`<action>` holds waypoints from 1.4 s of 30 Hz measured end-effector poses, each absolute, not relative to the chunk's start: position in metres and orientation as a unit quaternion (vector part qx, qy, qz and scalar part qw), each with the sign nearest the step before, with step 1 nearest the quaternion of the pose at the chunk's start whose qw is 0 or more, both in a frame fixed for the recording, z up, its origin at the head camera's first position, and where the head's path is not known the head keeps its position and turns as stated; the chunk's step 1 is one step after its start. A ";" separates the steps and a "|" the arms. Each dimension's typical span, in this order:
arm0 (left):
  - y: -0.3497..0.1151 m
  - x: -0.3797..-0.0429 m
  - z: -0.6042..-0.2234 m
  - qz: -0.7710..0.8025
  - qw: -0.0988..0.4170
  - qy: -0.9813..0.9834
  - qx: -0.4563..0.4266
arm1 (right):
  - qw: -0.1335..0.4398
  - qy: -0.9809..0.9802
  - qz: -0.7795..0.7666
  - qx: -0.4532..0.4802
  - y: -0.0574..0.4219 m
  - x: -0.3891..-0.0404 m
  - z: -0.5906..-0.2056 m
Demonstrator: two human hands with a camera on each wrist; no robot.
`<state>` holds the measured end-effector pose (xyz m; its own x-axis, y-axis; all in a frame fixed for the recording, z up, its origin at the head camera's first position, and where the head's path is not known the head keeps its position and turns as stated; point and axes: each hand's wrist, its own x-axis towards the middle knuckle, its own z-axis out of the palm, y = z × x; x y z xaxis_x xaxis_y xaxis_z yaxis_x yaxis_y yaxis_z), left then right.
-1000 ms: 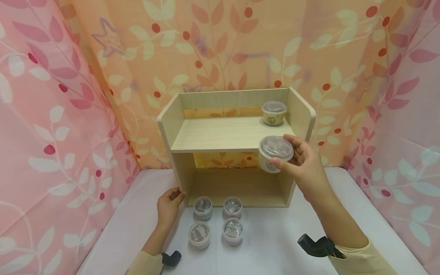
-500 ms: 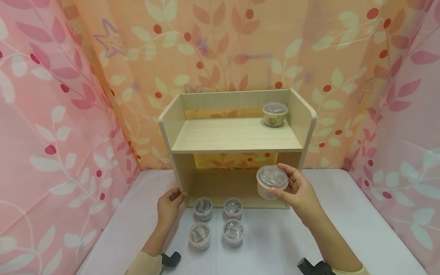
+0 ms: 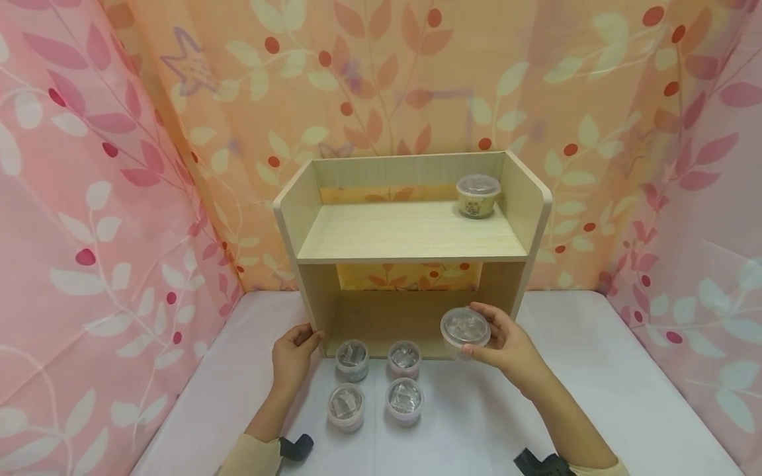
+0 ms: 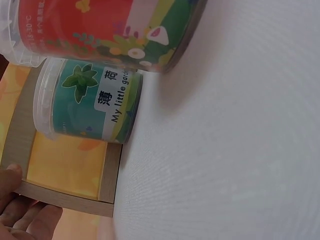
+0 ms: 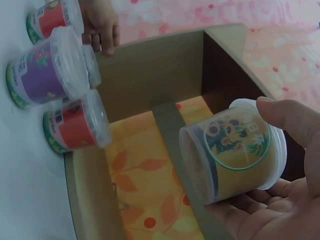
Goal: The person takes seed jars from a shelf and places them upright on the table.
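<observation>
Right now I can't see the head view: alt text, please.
A person's right grip holds a clear-lidded tub before the lower right of a two-tier wooden shelf, while the left grip holds its left side panel. A yellow lidded tub stands at the right of the upper tier; four lidded tubs stand two by two on the white table.

A plain beige L sleeve (image 3: 253, 456) is worn; of the R sleeve (image 3: 604, 469), same col., only a sliver is shown. Also worn are a bent blk L unit (image 3: 296, 449) & an angular blk R unit (image 3: 540, 465), partly cut off; L hand (image 3: 293, 357) & R hand (image 3: 513, 350) are bare.
</observation>
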<state>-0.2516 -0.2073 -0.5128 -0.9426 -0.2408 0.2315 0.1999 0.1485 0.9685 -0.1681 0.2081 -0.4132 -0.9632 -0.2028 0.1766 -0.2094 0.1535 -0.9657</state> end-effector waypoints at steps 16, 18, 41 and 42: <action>-0.212 -0.251 -0.515 -0.646 0.166 -0.745 0.019 | -0.075 -0.788 0.600 0.115 0.218 -0.194 -0.454; -0.211 -0.251 -0.514 -0.644 0.166 -0.746 0.019 | -0.080 -0.792 0.594 0.113 0.219 -0.196 -0.460; -0.207 -0.252 -0.512 -0.641 0.171 -0.748 0.015 | -0.089 -0.803 0.581 0.098 0.219 -0.210 -0.503; -0.207 -0.252 -0.512 -0.640 0.171 -0.749 0.016 | -0.091 -0.805 0.579 0.096 0.219 -0.210 -0.504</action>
<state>-0.2523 -0.2069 -0.5122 -0.9411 -0.2424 0.2358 0.1951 0.1805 0.9640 -0.2102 0.2188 -0.5036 -0.9648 -0.2605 -0.0348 -0.0498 0.3114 -0.9490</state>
